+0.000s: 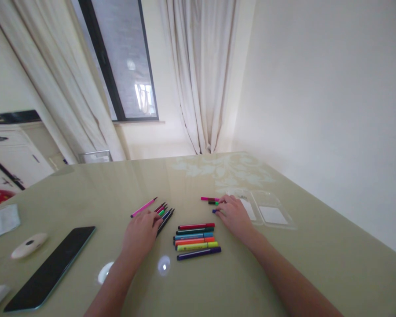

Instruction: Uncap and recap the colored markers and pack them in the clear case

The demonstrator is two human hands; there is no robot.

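My left hand (141, 233) lies with curled fingers over a bunch of uncapped felt-tip markers, closed around a green marker (162, 212) and its dark neighbours. A dark marker (165, 222) sticks out beside the fingertips, and a pink marker (144, 207) lies just beyond the hand. My right hand (234, 213) is closed over small loose caps; a blue cap (214, 211) shows by its thumb. Pink-red caps (210, 198) and a black cap (212, 203) poke out past the fingers. What exactly each set of fingertips pinches is partly hidden. Between my hands, several capped markers (198, 241) form a row.
A clear plastic case (273, 215) lies unfolded beside my right hand. On the left are a dark tablet (53, 268), a white oval device (29, 245) and a white packet (2, 222). The glossy table (317, 264) runs along the wall at right.
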